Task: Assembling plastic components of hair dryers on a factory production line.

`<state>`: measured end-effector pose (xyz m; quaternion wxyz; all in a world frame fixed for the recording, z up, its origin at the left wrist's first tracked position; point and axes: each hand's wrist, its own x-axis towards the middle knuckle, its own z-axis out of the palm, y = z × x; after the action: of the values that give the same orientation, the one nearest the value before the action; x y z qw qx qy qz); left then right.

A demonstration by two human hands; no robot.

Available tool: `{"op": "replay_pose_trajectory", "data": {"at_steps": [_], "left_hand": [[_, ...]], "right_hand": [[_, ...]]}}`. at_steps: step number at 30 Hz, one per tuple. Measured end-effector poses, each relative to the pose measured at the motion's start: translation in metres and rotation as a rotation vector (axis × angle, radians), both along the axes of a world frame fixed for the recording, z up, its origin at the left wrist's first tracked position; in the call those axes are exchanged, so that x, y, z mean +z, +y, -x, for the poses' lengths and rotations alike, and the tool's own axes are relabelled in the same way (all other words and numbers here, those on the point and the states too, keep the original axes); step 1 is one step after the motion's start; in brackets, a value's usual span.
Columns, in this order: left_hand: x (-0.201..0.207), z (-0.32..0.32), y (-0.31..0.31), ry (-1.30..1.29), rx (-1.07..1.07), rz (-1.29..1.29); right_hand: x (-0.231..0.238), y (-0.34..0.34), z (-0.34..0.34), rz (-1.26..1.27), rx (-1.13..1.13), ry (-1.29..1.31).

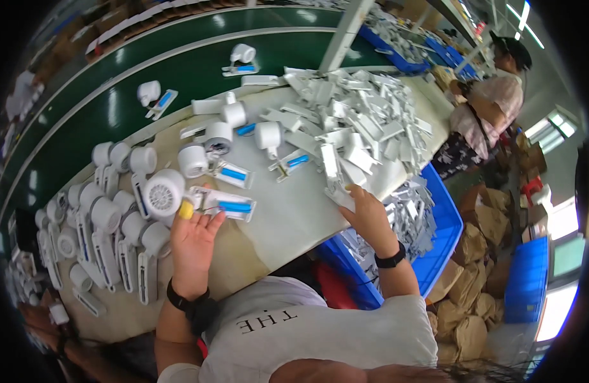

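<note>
My left hand (193,246), palm up with a yellow cover on one finger, holds an open-backed handheld fan (165,193). The fan has a round white grille head, and a blue cylindrical battery (236,207) lies in its exposed handle. My right hand (371,220) pinches a white plastic handle cover (339,195) at the near edge of a heap of similar covers (365,115). Between and beyond my hands lie several more open fans (267,137) with batteries and wires showing. Part of my left fingers is hidden behind the fan.
Finished-looking white fans (103,217) crowd the table's left side. A blue bin (444,220) of small pale parts stands against the near right edge. Beyond the table runs a green conveyor (119,105) carrying fans. A person (489,105) stands at the right; another person's arm (42,322) shows lower left.
</note>
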<state>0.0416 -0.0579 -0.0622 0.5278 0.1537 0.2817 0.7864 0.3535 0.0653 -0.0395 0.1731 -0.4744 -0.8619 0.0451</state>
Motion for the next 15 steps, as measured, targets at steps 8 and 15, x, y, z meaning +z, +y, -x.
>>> {"op": "replay_pose_trajectory", "data": {"at_steps": [8,15], "left_hand": [[0.007,-0.011,0.0,-0.042,-0.042,-0.041],[-0.002,-0.007,-0.001,-0.001,0.093,-0.066]], "right_hand": [[-0.004,-0.002,0.042,0.087,0.103,0.203],[0.028,-0.025,0.104,0.292,0.489,0.312]]}}
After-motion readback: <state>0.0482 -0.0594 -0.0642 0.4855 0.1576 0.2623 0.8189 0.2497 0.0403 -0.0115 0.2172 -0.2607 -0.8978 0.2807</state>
